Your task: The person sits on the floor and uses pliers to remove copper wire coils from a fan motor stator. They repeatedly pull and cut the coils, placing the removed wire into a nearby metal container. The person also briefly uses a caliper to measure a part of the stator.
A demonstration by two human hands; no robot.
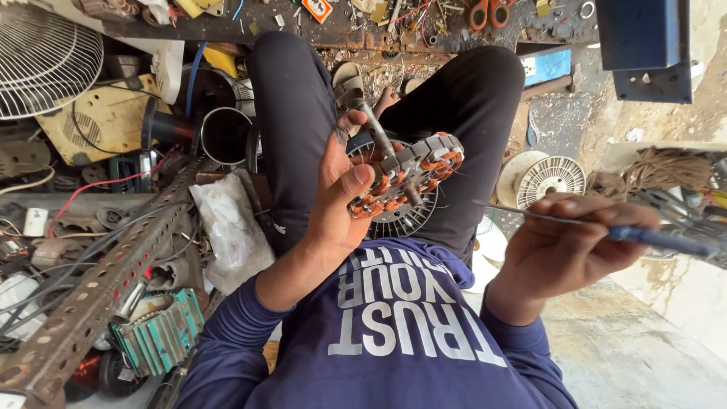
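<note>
Left hand (337, 204) grasping a round copper-wound motor stator (409, 178) with steel shaft, right hand (564, 242) clenched on a thin blue-handled screwdriver (606, 229) right of the stator, open air between

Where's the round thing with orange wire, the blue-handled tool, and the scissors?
Round wire-wound motor part (409, 176), head view, on its orange coils.
Blue-handled tool (659, 239), head view, on the blue handle.
Scissors (487, 13), head view, on the orange handles.

— What's in your left hand (337, 201)?

— Your motor stator (409, 173): a round grey core ringed with copper-orange coils, shaft through its centre, tilted above your lap.

— And your right hand (564, 238)?

— A blue-handled screwdriver (598, 227), thin metal tip pointing toward the stator, not touching.
</note>
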